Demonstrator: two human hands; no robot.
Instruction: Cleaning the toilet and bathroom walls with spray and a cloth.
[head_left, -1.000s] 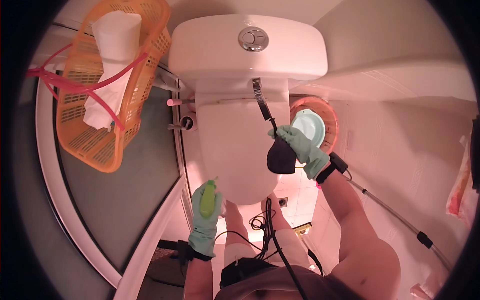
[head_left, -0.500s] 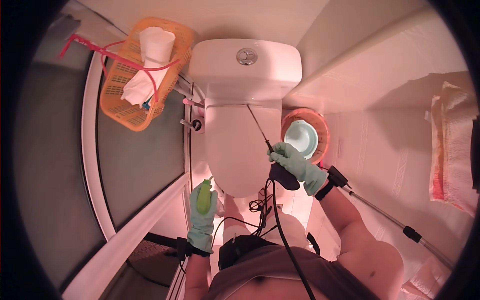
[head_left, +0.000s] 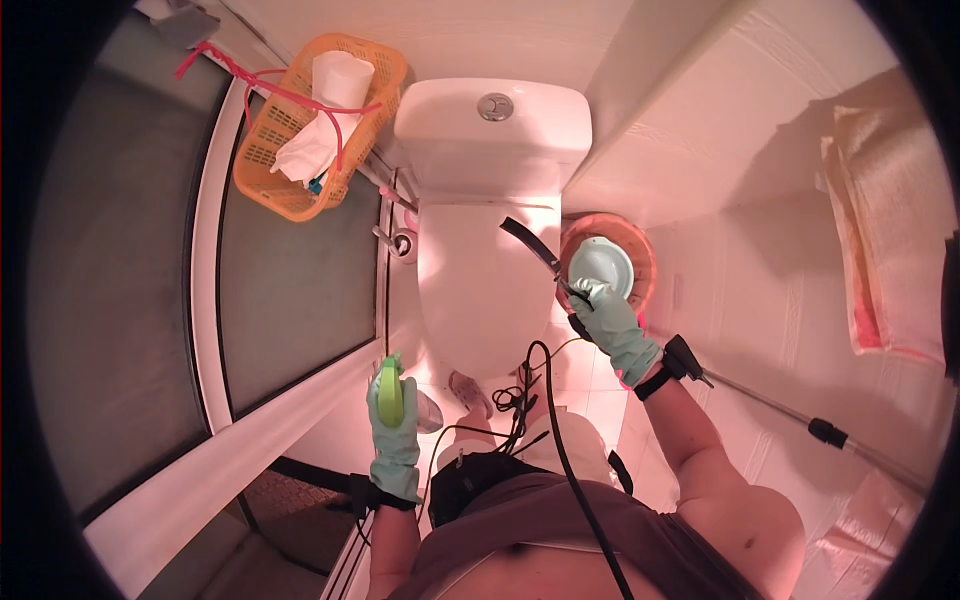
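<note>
My left hand (head_left: 396, 430), in a pale green rubber glove, is closed around a spray bottle with a bright green trigger head (head_left: 391, 393). Part of its pale body shows beside the glove. My right hand (head_left: 610, 320), gloved alike, grips a black tool with a long, thin, slightly curved flat end (head_left: 532, 243); its exact kind is unclear. That end is over the right side of the white toilet lid (head_left: 485, 285), which is down. Behind the lid stands the white cistern (head_left: 495, 140) with a round silver flush button (head_left: 494, 107).
An orange basket (head_left: 270, 195) holding a white roll hangs at the far left. Beside the toilet's right side, a pale blue basin (head_left: 603, 262) rests in an orange-red tub (head_left: 640, 240). A metal pole (head_left: 760, 400) leans at right. Black cables (head_left: 560, 450) cross my front.
My right hand has moved slightly right and turned the tool, so its broad flat side shows instead of a thin edge. My left hand has shifted a little left. The view has shifted slightly.
</note>
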